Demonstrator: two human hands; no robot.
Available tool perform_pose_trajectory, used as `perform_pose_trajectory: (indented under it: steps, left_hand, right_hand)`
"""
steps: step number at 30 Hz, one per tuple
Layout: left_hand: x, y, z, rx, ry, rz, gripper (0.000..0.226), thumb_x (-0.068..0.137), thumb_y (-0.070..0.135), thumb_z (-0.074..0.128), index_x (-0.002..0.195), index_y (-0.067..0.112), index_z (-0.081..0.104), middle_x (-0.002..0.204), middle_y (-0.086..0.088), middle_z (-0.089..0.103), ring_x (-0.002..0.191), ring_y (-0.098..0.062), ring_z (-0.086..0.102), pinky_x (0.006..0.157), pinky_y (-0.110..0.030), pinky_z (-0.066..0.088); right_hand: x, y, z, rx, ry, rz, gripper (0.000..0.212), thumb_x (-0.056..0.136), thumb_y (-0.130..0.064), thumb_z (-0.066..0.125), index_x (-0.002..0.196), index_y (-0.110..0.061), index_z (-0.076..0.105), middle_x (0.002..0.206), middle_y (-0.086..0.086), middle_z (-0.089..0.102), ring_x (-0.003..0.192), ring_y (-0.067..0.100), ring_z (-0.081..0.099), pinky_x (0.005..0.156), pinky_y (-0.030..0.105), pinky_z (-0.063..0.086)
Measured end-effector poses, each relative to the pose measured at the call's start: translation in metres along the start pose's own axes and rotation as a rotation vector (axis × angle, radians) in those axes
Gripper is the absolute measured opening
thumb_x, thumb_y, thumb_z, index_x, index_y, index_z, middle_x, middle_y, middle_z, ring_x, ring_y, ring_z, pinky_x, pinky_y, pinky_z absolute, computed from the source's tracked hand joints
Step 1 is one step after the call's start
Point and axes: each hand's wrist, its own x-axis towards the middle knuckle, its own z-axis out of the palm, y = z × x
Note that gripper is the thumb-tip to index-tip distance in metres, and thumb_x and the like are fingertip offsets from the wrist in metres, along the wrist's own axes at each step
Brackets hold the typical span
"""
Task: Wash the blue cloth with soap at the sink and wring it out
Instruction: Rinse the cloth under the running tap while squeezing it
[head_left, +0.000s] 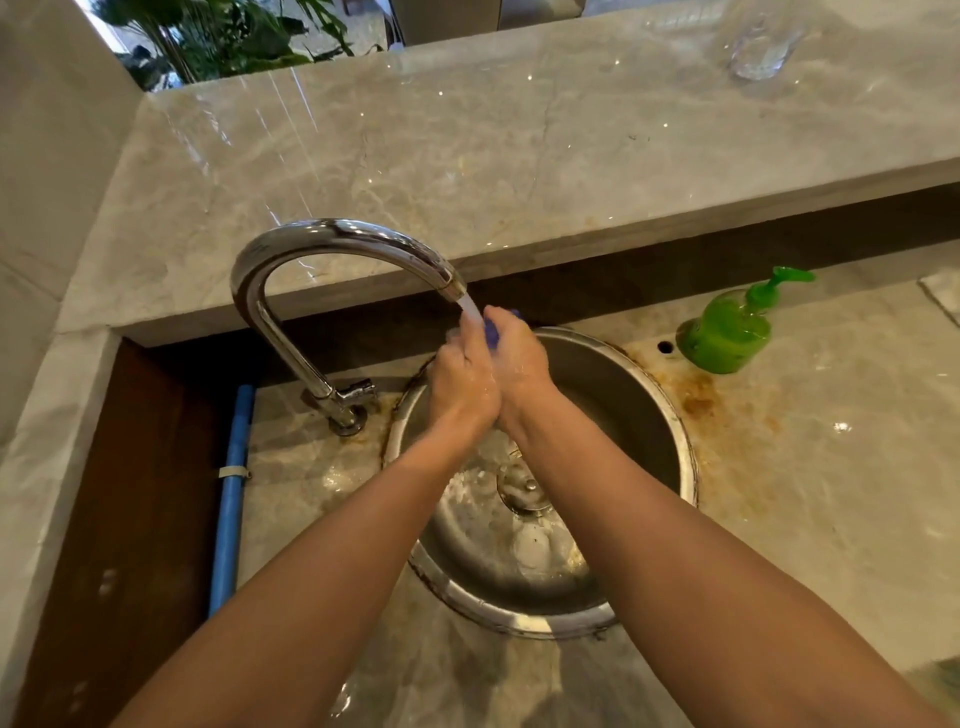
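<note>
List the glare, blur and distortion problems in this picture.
Head view: streaky glare crosses the grey marble shelf and highlights glint on the curved chrome tap; the wide-angle lens bows the shelf's edge and the clear glass at top right is smeared; the blue cloth shows only as a sliver between the left hand and right hand.

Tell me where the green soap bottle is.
Head view: the green soap bottle stands on the stained countertop just right of the round sink, below the raised marble ledge.
</note>
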Motion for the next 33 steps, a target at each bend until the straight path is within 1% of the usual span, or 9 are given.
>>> perform_pose_trajectory:
  steps: [3,5,9,12,17,21,26,28,33]
  left_hand:
    - [-0.002,-0.013,-0.009,0.130,-0.012,0.270,0.054,0.104,0.045,0.024,0.072,0.022,0.061,0.061,0.002,0.063,0.056,-0.009,0.064,0.050,-0.022,0.045]
    - [0.001,-0.016,-0.011,0.265,0.009,0.375,0.056,0.105,0.042,0.023,0.077,0.018,0.066,0.063,0.003,0.064,0.063,-0.009,0.063,0.055,-0.020,0.044]
    - [0.014,-0.018,-0.019,0.503,-0.059,0.423,0.059,0.105,0.042,0.022,0.093,0.010,0.070,0.071,0.000,0.064,0.069,-0.015,0.062,0.058,-0.025,0.040]
    - [0.022,-0.015,-0.022,0.546,-0.101,0.495,0.054,0.102,0.045,0.027,0.093,0.015,0.071,0.070,0.000,0.066,0.065,-0.015,0.065,0.056,-0.026,0.048]
    - [0.024,-0.020,-0.022,0.390,-0.090,0.458,0.034,0.099,0.047,0.041,0.094,0.021,0.061,0.077,0.000,0.063,0.068,-0.013,0.062,0.064,-0.033,0.052]
    - [0.028,-0.019,-0.031,0.109,-0.098,0.311,0.021,0.085,0.028,0.071,0.096,0.021,0.055,0.096,0.002,0.064,0.092,-0.015,0.062,0.081,-0.030,0.051]
    - [0.024,-0.017,-0.026,0.059,0.077,0.430,0.037,0.065,-0.004,0.071,0.067,0.025,0.048,0.082,0.002,0.057,0.077,-0.013,0.055,0.071,-0.025,0.044]
    - [0.015,-0.021,-0.020,0.157,0.186,0.563,0.040,0.061,-0.012,0.063,0.064,0.024,0.045,0.086,0.002,0.052,0.079,-0.015,0.051,0.071,-0.022,0.038]
    - [-0.013,-0.035,-0.024,0.544,-0.041,0.809,0.022,0.067,0.012,0.071,0.076,0.025,0.055,0.092,0.011,0.054,0.091,-0.010,0.051,0.083,-0.033,0.032]
  right_hand:
    - [-0.003,-0.004,-0.002,0.099,-0.059,0.004,0.026,0.098,-0.027,0.055,0.087,-0.006,0.068,0.062,0.003,0.064,0.055,0.013,0.060,0.061,0.028,0.053]
    - [-0.004,-0.006,0.001,0.131,-0.079,0.014,0.031,0.096,-0.024,0.055,0.072,-0.007,0.063,0.056,0.003,0.059,0.051,0.013,0.057,0.059,0.029,0.051]
    - [-0.006,-0.005,0.005,0.238,-0.086,0.041,0.038,0.093,-0.023,0.053,0.056,-0.014,0.051,0.048,0.000,0.046,0.041,0.012,0.048,0.054,0.030,0.042]
    - [-0.006,0.001,0.004,0.299,-0.130,0.034,0.048,0.094,-0.027,0.052,0.049,-0.012,0.059,0.049,0.001,0.053,0.045,0.013,0.054,0.058,0.029,0.045]
    - [-0.011,0.001,-0.014,0.311,-0.216,0.163,0.042,0.091,-0.047,0.064,0.106,-0.009,0.074,0.097,0.011,0.075,0.092,0.025,0.070,0.091,0.041,0.054]
    - [-0.007,0.002,-0.045,0.298,-0.293,0.241,0.060,0.086,-0.059,0.067,0.134,-0.023,0.059,0.136,0.021,0.060,0.124,0.047,0.056,0.103,0.066,0.045]
    - [-0.007,0.005,-0.049,0.264,-0.164,0.429,0.076,0.087,-0.067,0.059,0.143,-0.018,0.042,0.142,0.027,0.047,0.125,0.055,0.050,0.092,0.074,0.048]
    - [-0.014,0.008,-0.045,0.288,-0.177,0.486,0.068,0.089,-0.065,0.056,0.129,-0.010,0.047,0.128,0.029,0.052,0.118,0.053,0.054,0.087,0.068,0.052]
    - [-0.022,-0.001,-0.041,0.416,-0.394,0.355,0.058,0.094,-0.053,0.055,0.122,-0.004,0.068,0.117,0.020,0.070,0.108,0.033,0.065,0.099,0.045,0.049]
